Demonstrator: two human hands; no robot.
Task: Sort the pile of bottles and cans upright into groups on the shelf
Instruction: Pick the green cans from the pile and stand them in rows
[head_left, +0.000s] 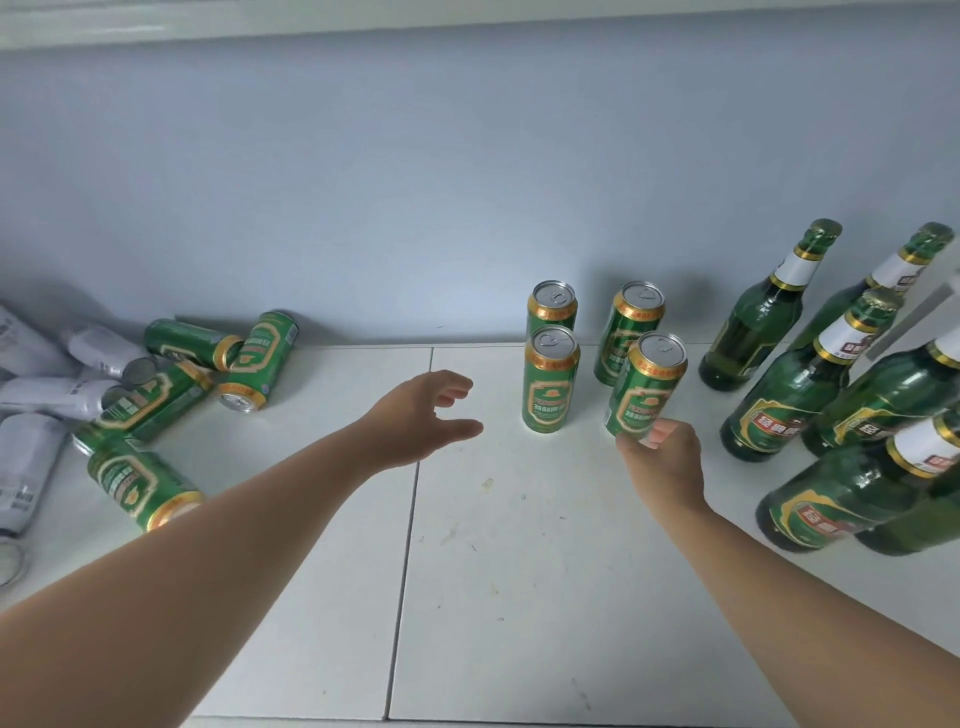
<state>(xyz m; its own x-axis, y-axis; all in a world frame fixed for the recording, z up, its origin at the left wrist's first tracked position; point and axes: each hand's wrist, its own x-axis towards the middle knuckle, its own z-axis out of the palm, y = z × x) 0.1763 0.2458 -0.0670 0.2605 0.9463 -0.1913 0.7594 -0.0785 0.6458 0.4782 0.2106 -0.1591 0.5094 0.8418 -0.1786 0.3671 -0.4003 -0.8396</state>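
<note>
Several green cans stand upright at centre right on the white shelf (519, 571). My right hand (662, 462) grips the base of the front right can (647, 384), which stands slightly tilted. Just left of it stands another upright green can (549, 382). My left hand (423, 415) hovers open with fingers spread, left of that can and holding nothing. On the left lies a pile of green cans (156, 395) on their sides, mixed with white cans (31, 452). Several green glass bottles (800, 384) stand upright at the right.
A pale blue wall (415, 182) backs the shelf close behind the cans. A seam (410, 519) runs front to back through the shelf between my arms. The shelf's front edge lies at the bottom of the view.
</note>
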